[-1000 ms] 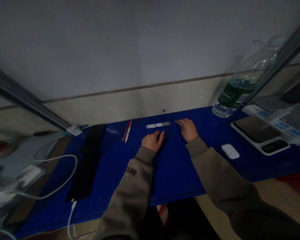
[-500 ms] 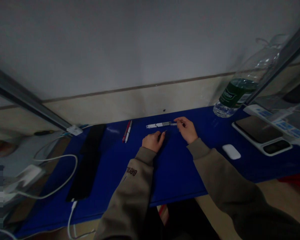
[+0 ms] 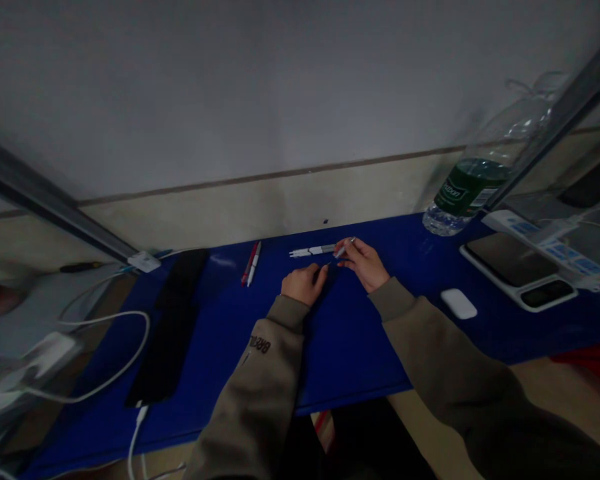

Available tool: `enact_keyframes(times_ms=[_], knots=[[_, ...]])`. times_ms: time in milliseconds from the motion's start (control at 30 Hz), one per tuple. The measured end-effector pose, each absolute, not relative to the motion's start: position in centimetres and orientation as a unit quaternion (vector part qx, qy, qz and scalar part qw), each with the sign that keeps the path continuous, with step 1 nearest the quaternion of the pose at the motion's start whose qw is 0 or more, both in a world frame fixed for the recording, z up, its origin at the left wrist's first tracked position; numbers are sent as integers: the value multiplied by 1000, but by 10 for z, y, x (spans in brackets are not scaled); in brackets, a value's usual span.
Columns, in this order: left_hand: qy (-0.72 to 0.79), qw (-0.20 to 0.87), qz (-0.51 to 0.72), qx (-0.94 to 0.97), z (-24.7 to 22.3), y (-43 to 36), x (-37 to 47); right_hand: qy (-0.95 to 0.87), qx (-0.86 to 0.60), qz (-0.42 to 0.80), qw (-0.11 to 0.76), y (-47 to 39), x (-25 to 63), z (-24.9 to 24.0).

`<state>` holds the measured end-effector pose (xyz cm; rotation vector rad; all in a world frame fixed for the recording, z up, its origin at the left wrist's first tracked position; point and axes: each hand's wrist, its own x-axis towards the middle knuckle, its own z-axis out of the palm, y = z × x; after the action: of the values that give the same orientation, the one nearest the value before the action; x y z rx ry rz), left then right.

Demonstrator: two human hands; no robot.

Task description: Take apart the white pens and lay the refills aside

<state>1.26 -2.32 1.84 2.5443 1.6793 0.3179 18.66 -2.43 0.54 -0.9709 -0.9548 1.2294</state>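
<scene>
My left hand [image 3: 303,284] rests low over the blue tabletop, thumb and forefinger pinched. A thin tip pokes out of that pinch, too small to name. Close by on the right, my right hand [image 3: 364,262] grips a short pale, silvery pen part [image 3: 342,251] between thumb and fingers, held at a slant. Just behind both hands lie white-and-grey pens [image 3: 310,251], side by side, their right ends partly hidden by the right hand. Further left a red pen [image 3: 249,265] and a white pen [image 3: 255,264] lie together.
A black power bank or phone-like slab [image 3: 165,353] with a white cable lies left. To the right are a white earbud case [image 3: 459,303], a digital scale [image 3: 517,270], a power strip [image 3: 545,243] and a large water bottle [image 3: 467,190]. A wall closes off the back.
My right hand has brought the pen part slightly left, away from the lying pens and nearer my left hand, tilting it up. My left hand keeps its pinch.
</scene>
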Motion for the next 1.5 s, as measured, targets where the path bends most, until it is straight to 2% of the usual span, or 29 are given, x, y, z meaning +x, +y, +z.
enact_keyframes(times_ms=[233, 633, 800, 1200, 1333, 1500], knots=[[534, 39, 101, 838, 19, -23, 12, -438, -385, 581, 568, -29, 176, 5], [523, 54, 134, 840, 18, -23, 11, -403, -388, 597, 575, -27, 171, 2], [486, 73, 162, 856, 19, -25, 11, -434, -408, 571, 566, -28, 170, 3], [480, 97, 153, 858, 14, -19, 10, -587, -469, 457, 476, -28, 169, 0], [460, 99, 154, 869, 13, -17, 7, -586, -470, 470, 464, -28, 169, 0], [445, 106, 183, 870, 10, -13, 4, -550, -458, 498, 490, -25, 172, 0]])
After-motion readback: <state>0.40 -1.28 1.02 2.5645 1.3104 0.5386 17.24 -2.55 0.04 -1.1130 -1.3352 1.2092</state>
